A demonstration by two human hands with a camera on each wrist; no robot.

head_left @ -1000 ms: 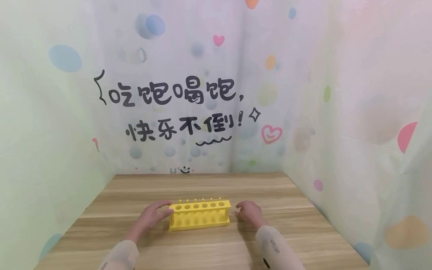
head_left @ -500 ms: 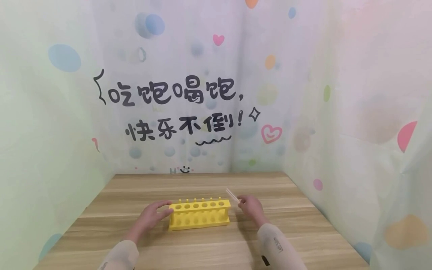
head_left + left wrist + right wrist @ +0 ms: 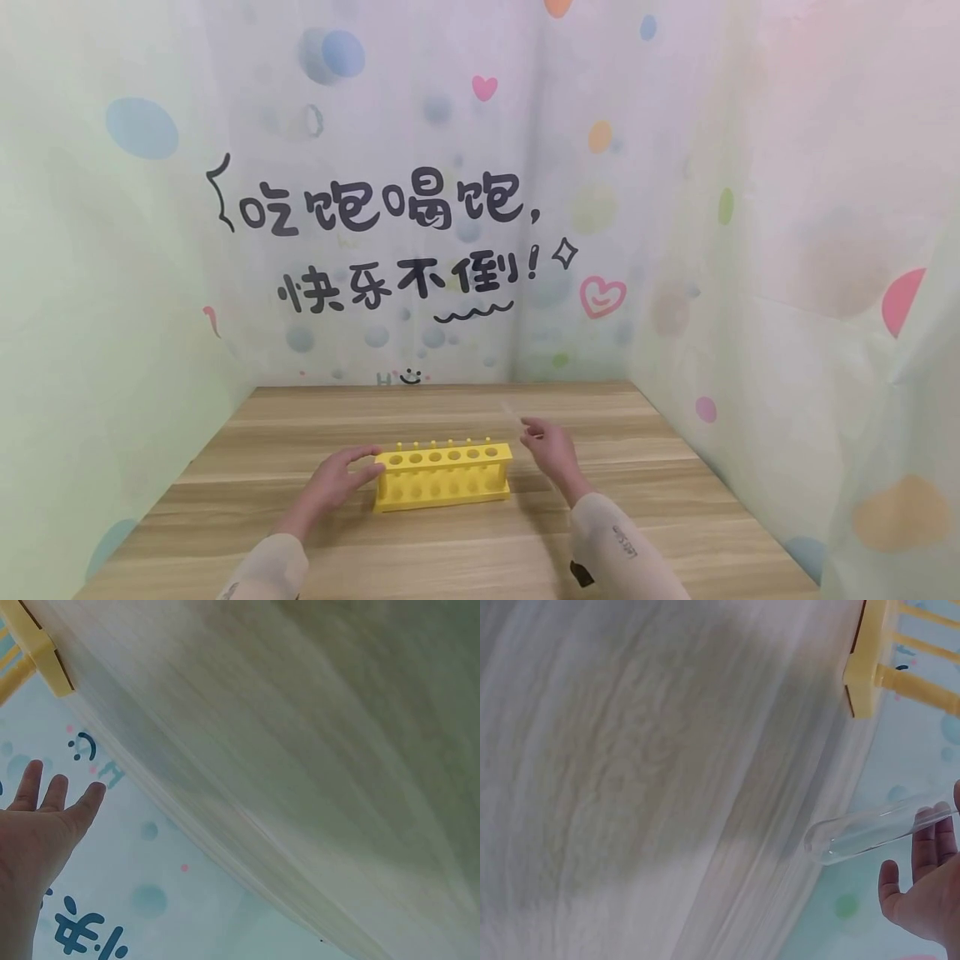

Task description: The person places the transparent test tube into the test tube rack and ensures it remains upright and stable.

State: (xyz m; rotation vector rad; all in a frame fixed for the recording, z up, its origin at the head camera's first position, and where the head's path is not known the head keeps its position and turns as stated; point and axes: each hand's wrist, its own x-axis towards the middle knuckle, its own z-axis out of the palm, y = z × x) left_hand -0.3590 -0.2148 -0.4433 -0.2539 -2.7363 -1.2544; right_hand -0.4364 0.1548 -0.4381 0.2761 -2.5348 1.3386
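A yellow test tube rack (image 3: 442,459) with a row of round holes and upright pegs stands upright on the wooden table. At its left end, my left hand (image 3: 339,478) holds the top plate between thumb and index finger. In the left wrist view the other fingers (image 3: 54,796) are stretched out, below the rack's base (image 3: 46,656). My right hand (image 3: 551,450), just beyond the rack's right end, pinches a clear test tube (image 3: 512,412) that slants up to the left. The right wrist view shows the rounded end of the tube (image 3: 855,834) pointing away from the fingers, the tube seemingly empty.
The wood-grain table (image 3: 450,567) reaches back to a hanging cloth (image 3: 420,350) printed with dark lettering, dots and hearts. Cloth also hangs along the left side and the right side (image 3: 787,350) of the table.
A test tube has come into view in my right hand, which has risen slightly and moved a little toward the rack. The left hand and the rack have stayed in place.
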